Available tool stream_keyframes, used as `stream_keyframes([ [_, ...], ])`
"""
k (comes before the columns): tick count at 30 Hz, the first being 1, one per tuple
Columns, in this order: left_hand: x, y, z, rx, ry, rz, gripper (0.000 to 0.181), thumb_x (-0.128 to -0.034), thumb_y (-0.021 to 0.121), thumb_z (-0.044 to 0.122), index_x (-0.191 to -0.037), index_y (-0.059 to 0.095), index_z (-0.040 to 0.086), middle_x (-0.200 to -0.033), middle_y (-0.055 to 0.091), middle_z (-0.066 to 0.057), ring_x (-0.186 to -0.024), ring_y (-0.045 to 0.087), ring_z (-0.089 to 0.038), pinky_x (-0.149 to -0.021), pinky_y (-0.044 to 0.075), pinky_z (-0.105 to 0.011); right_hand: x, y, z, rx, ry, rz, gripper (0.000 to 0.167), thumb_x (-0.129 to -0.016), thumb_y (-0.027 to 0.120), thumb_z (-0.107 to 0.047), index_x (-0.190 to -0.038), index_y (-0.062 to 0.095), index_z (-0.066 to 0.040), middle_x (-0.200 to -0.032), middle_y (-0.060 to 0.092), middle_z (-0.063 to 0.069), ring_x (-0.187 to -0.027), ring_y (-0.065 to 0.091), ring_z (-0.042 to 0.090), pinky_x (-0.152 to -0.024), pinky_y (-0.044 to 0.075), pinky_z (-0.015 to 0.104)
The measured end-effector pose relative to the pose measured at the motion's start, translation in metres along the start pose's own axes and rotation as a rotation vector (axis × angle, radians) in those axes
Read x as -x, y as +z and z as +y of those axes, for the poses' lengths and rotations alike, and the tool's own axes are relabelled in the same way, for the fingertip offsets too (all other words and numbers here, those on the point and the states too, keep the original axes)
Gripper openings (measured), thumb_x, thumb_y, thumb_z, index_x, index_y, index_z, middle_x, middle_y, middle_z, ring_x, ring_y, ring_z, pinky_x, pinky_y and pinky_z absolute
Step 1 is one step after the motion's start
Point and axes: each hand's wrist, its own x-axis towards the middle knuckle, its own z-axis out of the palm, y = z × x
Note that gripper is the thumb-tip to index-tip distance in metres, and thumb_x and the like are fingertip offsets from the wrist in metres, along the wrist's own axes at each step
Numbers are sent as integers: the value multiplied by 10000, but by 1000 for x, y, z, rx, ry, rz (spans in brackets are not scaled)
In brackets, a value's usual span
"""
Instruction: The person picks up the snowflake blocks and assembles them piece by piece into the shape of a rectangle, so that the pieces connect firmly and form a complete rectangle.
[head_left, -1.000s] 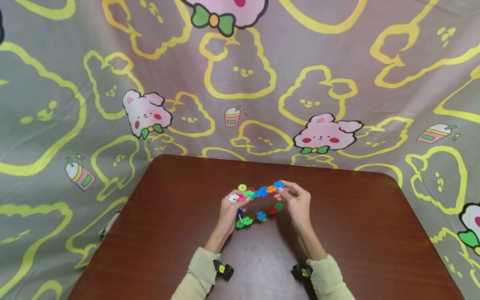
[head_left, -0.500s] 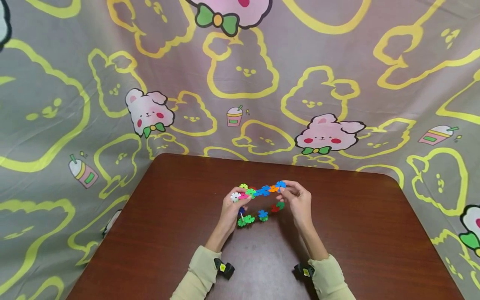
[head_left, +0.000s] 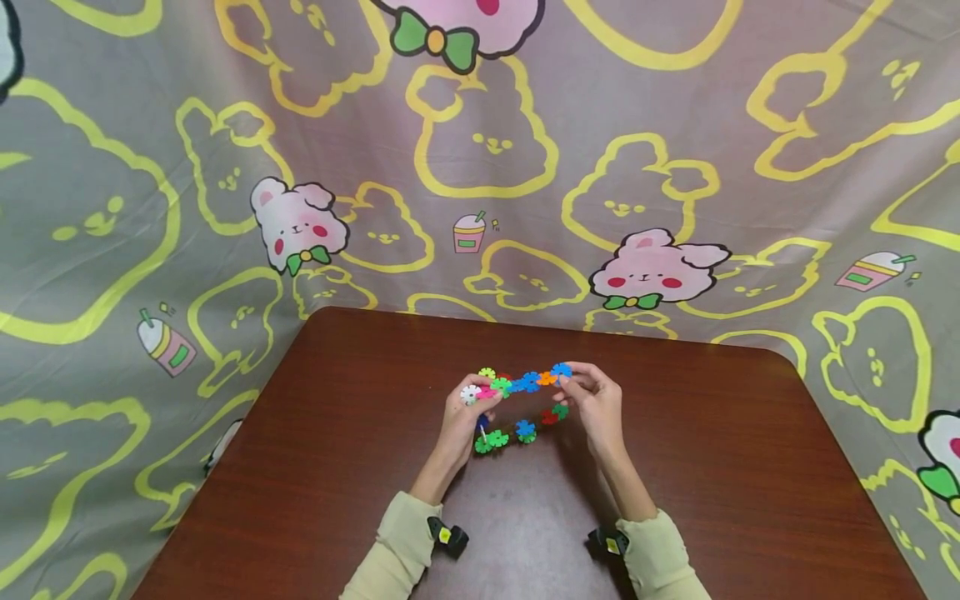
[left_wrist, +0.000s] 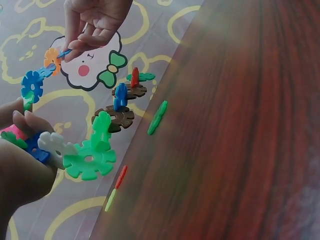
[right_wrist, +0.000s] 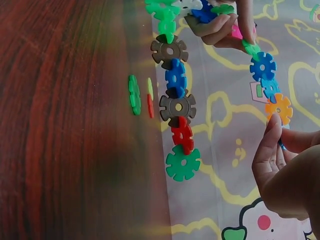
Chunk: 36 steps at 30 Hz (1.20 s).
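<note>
A chain of interlocked plastic snowflake discs (head_left: 531,382) hangs above the table in a bent loop. My left hand (head_left: 455,421) grips it at the bend, around white, pink and green discs. My right hand (head_left: 597,408) pinches a blue disc (head_left: 561,371) at one end, beside an orange disc (right_wrist: 279,109). From the left hand the other stretch runs through green, brown (right_wrist: 170,51), blue and red discs to a free green disc (right_wrist: 183,163). That free end is apart from the right hand. Left fingers hide part of the bend.
On the brown table (head_left: 360,467) lie a loose green disc (left_wrist: 157,118) and a joined red and yellow-green pair (left_wrist: 116,188). A patterned cloth (head_left: 517,125) stands along the table's far and side edges. Each sleeve cuff carries a black wrist camera (head_left: 448,537).
The head view shifts slightly between the oldest frame and the middle one. Both hands and the chain stay almost still, with the same grips.
</note>
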Motion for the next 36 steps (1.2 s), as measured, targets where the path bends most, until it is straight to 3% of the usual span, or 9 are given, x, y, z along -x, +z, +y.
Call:
stream_keyframes([
  [7, 2, -4, -1, -17, -8, -2, 154, -910, 705, -42, -1039, 641, 11, -878, 598, -40, -625, 511, -121, -598, 482, -237, 2, 2, 2, 15, -12, 4, 200, -945, 704, 53, -1129, 680, 126, -805, 737, 59, -599, 709, 207, -628, 613, 354],
  [13, 9, -7, -8, 33, -4, -10, 164, -908, 707, -22, -1036, 647, 59, -846, 618, -17, -652, 553, -118, -629, 506, -231, 3, 3, 5, 21, -26, -7, 194, -948, 701, 48, -1129, 684, 118, -808, 736, 46, -593, 703, 179, -622, 609, 335],
  [16, 18, -9, -16, 54, -39, -35, 190, -909, 690, -34, -1060, 631, 65, -872, 626, -10, -726, 587, -130, -694, 517, -246, 4, 3, 5, 23, -23, -31, 206, -957, 690, 44, -1152, 685, 111, -795, 717, 54, -606, 702, 162, -637, 611, 335],
  [19, 28, -12, -24, 12, -88, -87, 244, -911, 686, -21, -1136, 604, 24, -929, 616, 0, -814, 586, -121, -749, 499, -251, 5, 0, 6, 37, -12, -56, 211, -966, 680, 42, -1171, 693, 90, -784, 693, 68, -626, 703, 164, -656, 613, 343],
  [22, 34, -17, -25, -134, -110, -171, 333, -918, 710, 50, -1222, 593, -22, -1002, 625, 15, -915, 576, -118, -836, 469, -265, 3, -4, 6, 42, 6, -79, 216, -976, 670, 34, -1186, 693, 82, -785, 686, 76, -664, 715, 213, -661, 608, 319],
  [25, 37, -22, -18, -308, -104, -294, 371, -942, 717, 139, -1259, 610, -23, -1052, 638, 15, -966, 570, -125, -870, 457, -279, 0, -6, 8, 34, 40, -104, 234, -977, 667, 37, -1201, 675, 104, -797, 699, 75, -686, 722, 224, -665, 604, 297],
  [29, 34, -25, -4, -521, -108, -444, 288, -1013, 659, 266, -1169, 657, 25, -973, 618, 2, -875, 551, -123, -773, 450, -284, 0, -3, 10, 34, 92, -139, 242, -969, 677, 43, -1190, 641, 136, -825, 724, 99, -685, 725, 193, -684, 611, 317],
  [33, 23, -21, 7, -762, -41, -453, 319, -1064, 577, 355, -986, 682, 64, -850, 570, -2, -792, 513, -112, -721, 420, -289, 1, 3, 10, 41, 129, -183, 209, -971, 667, 50, -1139, 616, 163, -841, 737, 142, -678, 726, 163, -714, 621, 362],
  [36, 15, -17, 9, -839, -16, -399, 334, -1067, 566, 368, -974, 683, 70, -825, 590, -3, -752, 531, -105, -704, 443, -293, 3, 8, 12, 48, 145, -229, 181, -973, 643, 72, -1115, 625, 183, -863, 733, 181, -686, 728, 152, -745, 623, 407],
])
